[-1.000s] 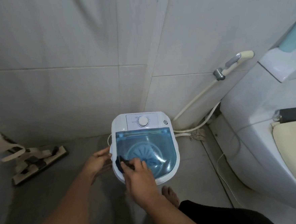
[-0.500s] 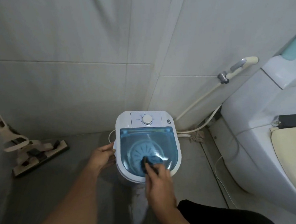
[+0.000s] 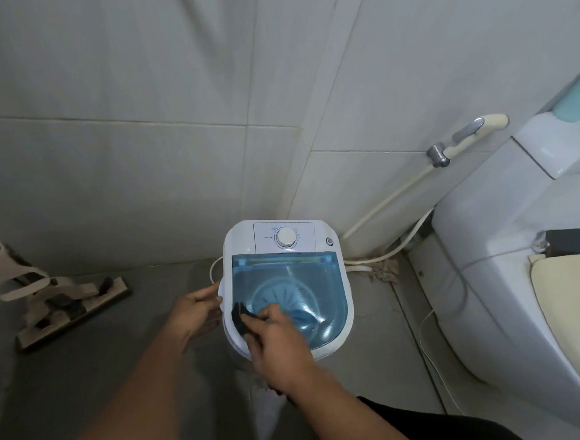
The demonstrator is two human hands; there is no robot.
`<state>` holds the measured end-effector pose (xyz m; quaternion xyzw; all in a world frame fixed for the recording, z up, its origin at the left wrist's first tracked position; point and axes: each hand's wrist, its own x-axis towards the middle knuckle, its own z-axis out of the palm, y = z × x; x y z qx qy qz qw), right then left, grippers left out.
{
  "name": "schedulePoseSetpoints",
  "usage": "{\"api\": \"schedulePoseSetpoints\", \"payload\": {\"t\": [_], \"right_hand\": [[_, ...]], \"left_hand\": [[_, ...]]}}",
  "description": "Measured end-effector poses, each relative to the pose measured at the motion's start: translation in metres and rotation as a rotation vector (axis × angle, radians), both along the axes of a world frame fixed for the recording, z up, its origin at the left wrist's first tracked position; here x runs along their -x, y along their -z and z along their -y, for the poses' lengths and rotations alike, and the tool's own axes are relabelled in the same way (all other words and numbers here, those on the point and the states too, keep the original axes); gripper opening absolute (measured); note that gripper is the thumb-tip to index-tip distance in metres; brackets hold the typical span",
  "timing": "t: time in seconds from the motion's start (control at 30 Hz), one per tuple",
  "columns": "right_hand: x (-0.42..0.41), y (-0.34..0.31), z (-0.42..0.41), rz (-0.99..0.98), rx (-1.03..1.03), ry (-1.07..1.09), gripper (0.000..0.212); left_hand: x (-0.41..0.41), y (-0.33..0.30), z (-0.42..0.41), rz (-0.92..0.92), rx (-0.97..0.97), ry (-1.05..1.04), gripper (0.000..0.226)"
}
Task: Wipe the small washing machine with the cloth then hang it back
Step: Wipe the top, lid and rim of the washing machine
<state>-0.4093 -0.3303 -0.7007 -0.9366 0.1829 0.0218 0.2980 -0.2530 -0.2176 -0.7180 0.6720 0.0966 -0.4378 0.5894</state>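
Observation:
The small washing machine stands on the floor in the wall corner, white with a round dial and a clear blue lid. My right hand presses a dark cloth onto the lid's near left corner. My left hand grips the machine's left rim, fingers curled against its side. Most of the cloth is hidden under my right fingers.
A toilet with a cream seat fills the right side, a dark box on it. A bidet sprayer and hoses hang on the wall behind. A mop head lies on the floor at left. A white cord trails right of the machine.
My right hand has slid the cloth from the lid's near middle back to its near left corner. My left hand stays on the machine's left rim.

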Motion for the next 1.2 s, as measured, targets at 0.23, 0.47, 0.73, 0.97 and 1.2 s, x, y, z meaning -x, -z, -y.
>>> {"api": "schedulePoseSetpoints", "payload": {"t": [0.23, 0.47, 0.73, 0.97, 1.2], "right_hand": [[-0.001, -0.021, 0.13, 0.173, -0.141, 0.612, 0.03], [-0.033, -0.003, 0.106, 0.082, 0.238, 0.608, 0.038], [-0.068, 0.002, 0.042, -0.01, 0.288, 0.284, 0.046], [-0.073, -0.005, -0.008, -0.012, 0.16, -0.131, 0.042], [-0.104, -0.02, 0.057, 0.148, 0.199, 0.17, 0.042]], "left_hand": [[0.001, 0.002, 0.002, -0.006, 0.027, -0.018, 0.04], [0.0, 0.002, 0.003, -0.022, 0.052, -0.019, 0.04], [-0.001, -0.003, 0.002, -0.011, 0.018, -0.013, 0.038], [0.0, 0.008, 0.001, -0.035, 0.016, -0.032, 0.031], [0.002, 0.0, 0.002, -0.032, 0.064, -0.049, 0.038]]}}
